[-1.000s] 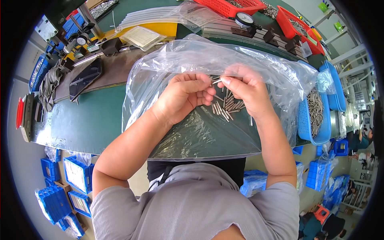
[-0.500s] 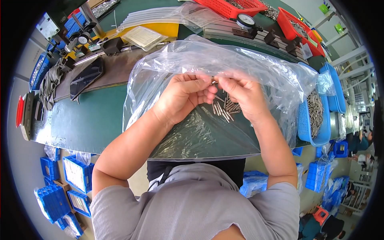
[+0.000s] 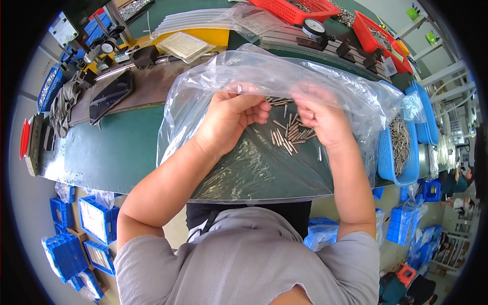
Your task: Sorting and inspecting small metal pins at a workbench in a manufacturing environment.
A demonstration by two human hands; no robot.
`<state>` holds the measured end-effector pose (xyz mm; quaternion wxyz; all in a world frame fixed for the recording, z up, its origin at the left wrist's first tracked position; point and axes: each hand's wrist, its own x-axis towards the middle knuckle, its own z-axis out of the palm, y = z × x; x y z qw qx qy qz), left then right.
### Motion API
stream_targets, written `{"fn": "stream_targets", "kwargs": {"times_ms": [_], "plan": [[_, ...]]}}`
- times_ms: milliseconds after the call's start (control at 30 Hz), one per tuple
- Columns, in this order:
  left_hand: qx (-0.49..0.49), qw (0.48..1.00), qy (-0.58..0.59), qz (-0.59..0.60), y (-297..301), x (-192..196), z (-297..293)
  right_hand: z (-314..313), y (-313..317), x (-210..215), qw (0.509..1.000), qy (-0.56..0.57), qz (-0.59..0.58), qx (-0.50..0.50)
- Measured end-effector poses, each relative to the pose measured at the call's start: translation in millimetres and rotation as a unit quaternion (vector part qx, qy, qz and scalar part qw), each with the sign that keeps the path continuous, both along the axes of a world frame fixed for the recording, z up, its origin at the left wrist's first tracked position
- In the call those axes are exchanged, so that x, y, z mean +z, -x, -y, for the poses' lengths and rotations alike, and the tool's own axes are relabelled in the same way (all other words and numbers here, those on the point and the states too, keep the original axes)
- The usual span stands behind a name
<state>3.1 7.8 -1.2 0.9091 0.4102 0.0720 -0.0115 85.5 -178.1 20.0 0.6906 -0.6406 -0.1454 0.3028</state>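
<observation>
Head view: left hand [image 3: 231, 114] and right hand [image 3: 325, 114] curl partly under clear plastic sheeting [image 3: 244, 68], grip impossible to tell; slim silvery metal pins [image 3: 293, 133] between them seem left to handle, others, perhaps done, fill a blue perforated plastic basket [image 3: 386, 155] beyond the right hand

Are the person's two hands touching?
Apart. The head view shows a gap between the left hand and the right hand, metal pins visible through it.
</observation>
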Motion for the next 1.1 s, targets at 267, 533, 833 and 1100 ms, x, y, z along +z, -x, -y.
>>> {"fn": "stream_targets", "kwargs": {"times_ms": [267, 533, 833, 1100], "plan": [[-0.005, 1.000, -0.003, -0.001, 0.4, 1.2, -0.1, -19.1, 10.2, -6.7, 0.766, 0.457, 0.452, -0.022], [-0.055, 0.998, 0.018, -0.034, -0.3, -2.0, -2.4, -6.6, 2.5, -5.4, 0.965, 0.157, 0.208, -0.028], [-0.095, 0.994, 0.034, -0.034, -1.1, -2.0, 1.1, -9.0, 14.0, 9.4, 0.998, -0.001, 0.069, 0.011], [-0.107, 0.993, 0.049, 0.002, 1.7, -4.6, 1.2, -8.2, 11.3, 6.1, 0.994, -0.014, -0.059, 0.090]]}}
